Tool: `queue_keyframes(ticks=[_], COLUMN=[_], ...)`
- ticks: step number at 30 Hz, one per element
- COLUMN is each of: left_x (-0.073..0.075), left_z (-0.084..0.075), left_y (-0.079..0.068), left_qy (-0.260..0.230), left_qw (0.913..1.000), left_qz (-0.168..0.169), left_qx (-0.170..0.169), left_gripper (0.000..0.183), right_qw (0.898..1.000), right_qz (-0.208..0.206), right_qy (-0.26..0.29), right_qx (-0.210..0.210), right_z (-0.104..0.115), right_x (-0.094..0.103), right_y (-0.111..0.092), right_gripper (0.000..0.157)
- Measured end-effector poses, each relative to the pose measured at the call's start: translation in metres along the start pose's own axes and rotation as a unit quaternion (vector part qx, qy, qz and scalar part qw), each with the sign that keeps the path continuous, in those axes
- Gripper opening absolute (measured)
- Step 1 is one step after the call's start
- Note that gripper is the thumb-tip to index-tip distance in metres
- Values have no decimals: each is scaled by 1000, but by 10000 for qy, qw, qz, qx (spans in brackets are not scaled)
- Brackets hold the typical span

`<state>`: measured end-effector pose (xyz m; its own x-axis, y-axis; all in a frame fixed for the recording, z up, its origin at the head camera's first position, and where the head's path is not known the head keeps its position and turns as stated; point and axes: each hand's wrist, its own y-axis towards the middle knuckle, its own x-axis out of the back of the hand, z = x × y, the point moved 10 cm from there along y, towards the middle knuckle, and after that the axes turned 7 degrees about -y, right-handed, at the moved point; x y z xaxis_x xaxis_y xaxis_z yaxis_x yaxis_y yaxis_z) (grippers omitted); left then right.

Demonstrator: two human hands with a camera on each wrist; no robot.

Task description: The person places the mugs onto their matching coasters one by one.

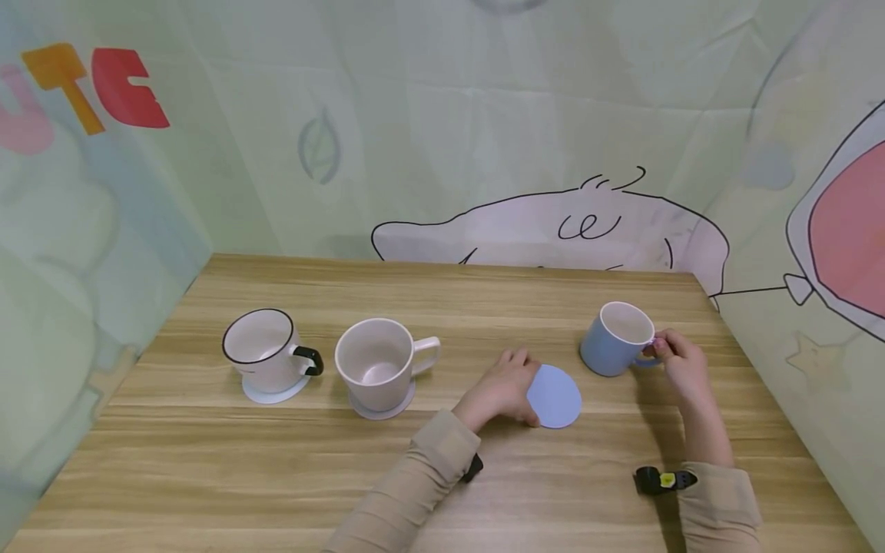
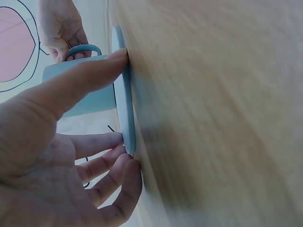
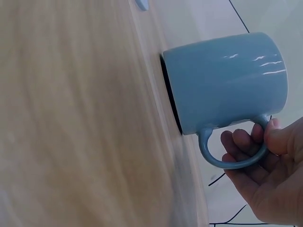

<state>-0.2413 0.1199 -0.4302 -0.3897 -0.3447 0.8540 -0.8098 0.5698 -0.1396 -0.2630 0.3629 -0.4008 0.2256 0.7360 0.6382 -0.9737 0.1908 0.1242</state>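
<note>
My left hand (image 1: 505, 388) holds a round light-blue coaster (image 1: 555, 396) by its edge. In the left wrist view the thumb lies on one side of the coaster's rim (image 2: 124, 104) and the fingertips touch the other. To the right stands a blue mug (image 1: 611, 344) with a white inside. My right hand (image 1: 684, 369) grips that mug's handle, thumb on top and fingers curled through, as the right wrist view shows of the handle (image 3: 232, 163). The mug is upright beside the coaster, apart from it. Whether its base touches the table, I cannot tell.
A white mug with a black rim and handle (image 1: 261, 349) stands on a pale coaster (image 1: 275, 393) at the left. Beside it, a plain white mug (image 1: 376, 365) sits on another coaster (image 1: 382, 409). A printed cloth (image 1: 442, 130) hangs behind the wooden table (image 1: 228, 476).
</note>
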Motion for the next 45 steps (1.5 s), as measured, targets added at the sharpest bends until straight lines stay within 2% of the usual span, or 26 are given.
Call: queue_keyframes(ticks=[12,19,30,45], left_x=[0,0,1,3], left_z=[1,0,0,-2], left_y=[0,0,-1,-3], left_qy=[-7,17,-26,77], left_qw=[10000,10000,10000,10000], left_qz=[1,-1,-14,-8], left_qx=[28,21,34,8], left_gripper=[84,84,83,83], right_qw=[9978,9926,9894,9894], right_qz=[178,346,460,515], right_qy=[589,1028,1218,1121], right_qx=[-227,-543,-649,-770], right_z=[-1,-7,-5,-6], right_x=[-1,-3,-3,-2], right_y=[-2,-2,-3,-2], right_gripper=[26,34,34,32])
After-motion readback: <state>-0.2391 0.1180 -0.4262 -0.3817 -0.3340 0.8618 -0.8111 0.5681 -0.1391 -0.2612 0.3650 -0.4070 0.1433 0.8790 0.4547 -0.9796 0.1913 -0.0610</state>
